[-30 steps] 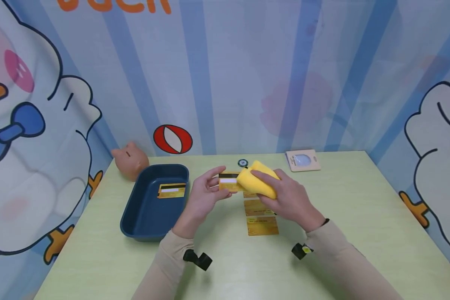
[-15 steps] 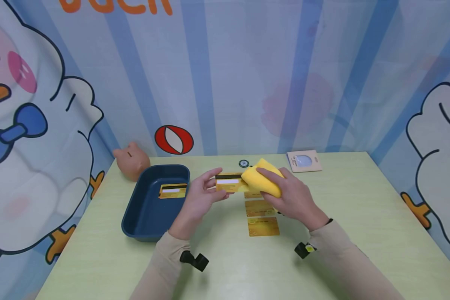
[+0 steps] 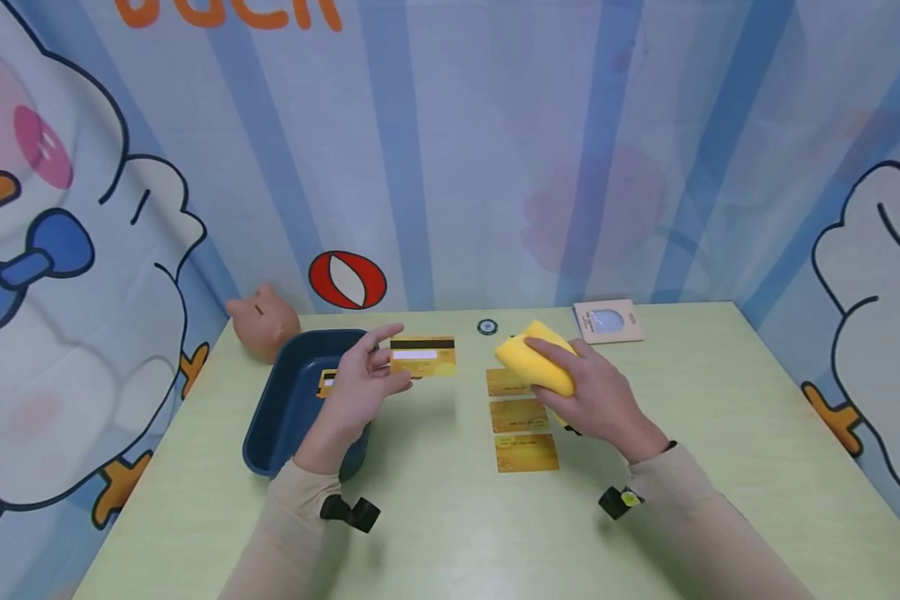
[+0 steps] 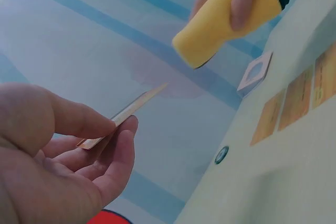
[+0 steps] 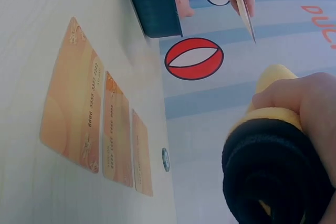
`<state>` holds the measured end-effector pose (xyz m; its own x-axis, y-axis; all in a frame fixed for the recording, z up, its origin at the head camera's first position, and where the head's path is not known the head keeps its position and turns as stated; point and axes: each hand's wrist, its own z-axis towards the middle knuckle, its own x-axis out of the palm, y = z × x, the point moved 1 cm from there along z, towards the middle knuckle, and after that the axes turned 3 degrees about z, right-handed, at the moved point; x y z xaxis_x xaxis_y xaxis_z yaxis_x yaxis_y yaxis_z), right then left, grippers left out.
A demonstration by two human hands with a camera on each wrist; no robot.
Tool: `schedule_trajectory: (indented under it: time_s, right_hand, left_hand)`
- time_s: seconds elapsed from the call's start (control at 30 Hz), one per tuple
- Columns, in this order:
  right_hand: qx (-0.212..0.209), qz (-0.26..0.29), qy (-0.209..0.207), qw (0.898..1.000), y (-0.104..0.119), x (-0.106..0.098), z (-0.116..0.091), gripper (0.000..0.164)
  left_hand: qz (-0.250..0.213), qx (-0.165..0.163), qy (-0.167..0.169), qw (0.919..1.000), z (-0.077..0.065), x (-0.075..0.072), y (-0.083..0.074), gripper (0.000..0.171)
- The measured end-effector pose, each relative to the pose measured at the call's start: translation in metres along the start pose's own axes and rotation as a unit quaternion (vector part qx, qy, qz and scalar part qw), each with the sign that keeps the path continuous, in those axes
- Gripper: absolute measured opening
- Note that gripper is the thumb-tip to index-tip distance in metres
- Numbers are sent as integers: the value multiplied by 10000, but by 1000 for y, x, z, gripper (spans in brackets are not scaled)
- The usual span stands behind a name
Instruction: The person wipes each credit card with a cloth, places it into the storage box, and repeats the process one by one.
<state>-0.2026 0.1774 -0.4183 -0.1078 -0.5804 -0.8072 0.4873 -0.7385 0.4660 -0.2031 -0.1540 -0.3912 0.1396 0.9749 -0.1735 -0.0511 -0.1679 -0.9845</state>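
Note:
My left hand (image 3: 356, 387) pinches a gold bank card (image 3: 423, 357) by its left end, between thumb and fingers, above the table. The card's dark stripe and white strip face the head camera. My right hand (image 3: 596, 396) grips a folded yellow cloth (image 3: 536, 362), apart from the card; in the right wrist view the cloth's black end (image 5: 270, 166) shows. Below that hand, three gold cards lie in a column on the table: a near one (image 3: 527, 453), a middle one (image 3: 519, 416) and a far one (image 3: 506, 382). Another card (image 3: 326, 383) lies in the blue tray, partly hidden by my left hand.
The dark blue tray (image 3: 258, 454) stands at the left, partly behind my left forearm. A pink piggy bank (image 3: 262, 323) is behind it. Along the back edge lie a small round chip (image 3: 487, 327) and a flat pale package (image 3: 608, 322). A printed curtain (image 3: 465, 167) hangs behind the table.
My left hand has moved left with the card, out from the cloth and over the tray's right side. The right hand has shifted slightly right, still gripping the cloth.

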Motion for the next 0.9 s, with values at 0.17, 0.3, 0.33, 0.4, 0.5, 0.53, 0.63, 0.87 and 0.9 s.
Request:
schedule_trajectory:
  time_s: [0.17,0.3,0.33,0.4,0.5,0.53,0.63,0.87,0.9]
  right_hand:
    - [41,23,60,10000,-3,1,-2,63]
    - [84,67,40,9999,-6,1,-4,63]
    - [96,76,34,9999,-7,2,-4,63]
    - [113,91,38,9999,-8,2,-5,63]
    - [122,113,31,9999,-10,2,-7,63]
    - [121,121,23,9999,-10,2,-7,63]
    - [130,119,4,9998,-11,2,-8,62]
    - [139,127,-2,9998,-12,2,-8,63]
    - [136,123,-2,9998,-12,2,-9,63]
  left_hand:
    - [124,-122,-135,9998,-1,-22,2,69]
    - [216,-273,-412,9985,1,-40,6,69]
    - [221,-314,-489,9981,1,-45,7,69]
    - [259,-369,-613,9971,0,-54,8,70]
    - [345,-391,-693,9962,-2,-67,9,70]
    - [401,-398,-708,9959,-3,-71,9,71]
    - [656,-426,-774,9939,-5,-82,12,72]
    - [1410,-521,-914,9844,-7,-103,22,72]
    - [1486,-543,-912,9832,-7,-105,23,72]
